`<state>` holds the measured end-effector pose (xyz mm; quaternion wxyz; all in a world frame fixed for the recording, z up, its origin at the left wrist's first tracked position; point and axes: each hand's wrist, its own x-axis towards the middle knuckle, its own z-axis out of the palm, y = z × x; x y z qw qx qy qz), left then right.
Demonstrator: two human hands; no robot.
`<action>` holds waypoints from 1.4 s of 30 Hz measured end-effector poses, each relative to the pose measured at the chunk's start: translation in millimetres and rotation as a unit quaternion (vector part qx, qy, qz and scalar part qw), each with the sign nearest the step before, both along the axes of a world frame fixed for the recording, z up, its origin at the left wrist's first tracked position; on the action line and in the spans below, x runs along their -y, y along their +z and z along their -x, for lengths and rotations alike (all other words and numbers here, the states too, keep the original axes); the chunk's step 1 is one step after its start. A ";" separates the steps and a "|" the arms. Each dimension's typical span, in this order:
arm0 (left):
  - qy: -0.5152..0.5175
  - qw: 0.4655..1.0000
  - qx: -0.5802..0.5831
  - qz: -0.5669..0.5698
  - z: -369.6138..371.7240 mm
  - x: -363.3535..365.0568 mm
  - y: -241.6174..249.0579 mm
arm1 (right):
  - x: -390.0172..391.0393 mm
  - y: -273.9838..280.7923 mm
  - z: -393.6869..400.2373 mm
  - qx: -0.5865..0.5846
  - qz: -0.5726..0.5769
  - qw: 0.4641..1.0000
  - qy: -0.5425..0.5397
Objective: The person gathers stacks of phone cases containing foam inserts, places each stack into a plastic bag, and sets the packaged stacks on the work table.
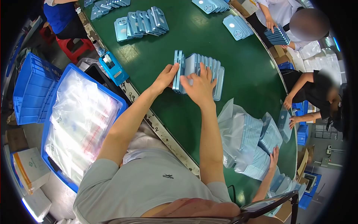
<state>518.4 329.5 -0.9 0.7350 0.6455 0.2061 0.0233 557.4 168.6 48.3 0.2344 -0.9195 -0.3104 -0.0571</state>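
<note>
At the middle of the green table, my left hand (pixel 166 78) is closed around the outer side of a few light-blue phone cases (pixel 178 61) standing on edge. Just right of them, more phone cases (pixel 213 64) stand in a leaning row. My right hand (pixel 201 89) lies over that row with its fingers bent onto the cases, and its thumb reaches toward the group in my left hand. The palm hides part of the row, so the exact contact of each fingertip does not show.
Fanned phone cases (pixel 141 24) lie on the green table (pixel 156 48), with another group (pixel 238 28) at right. Bagged cases (pixel 248 136) sit near my right arm. A tape dispenser (pixel 113 69) and a blue crate of plastic bags (pixel 125 106) are left. Co-workers handle cases across the table.
</note>
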 end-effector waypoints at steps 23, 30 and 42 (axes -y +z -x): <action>0.055 0.907 0.382 -0.169 139.3 6.3 155.4 | -18.1 68.3 74.8 0.007 -0.518 0.836 0.181; 0.107 0.844 0.409 -0.330 176.8 -8.3 172.7 | -59.6 74.8 95.0 0.006 -0.550 0.793 0.262; 0.198 0.888 0.372 -0.183 178.8 15.4 155.2 | -48.2 79.4 121.3 0.232 -0.358 0.891 0.158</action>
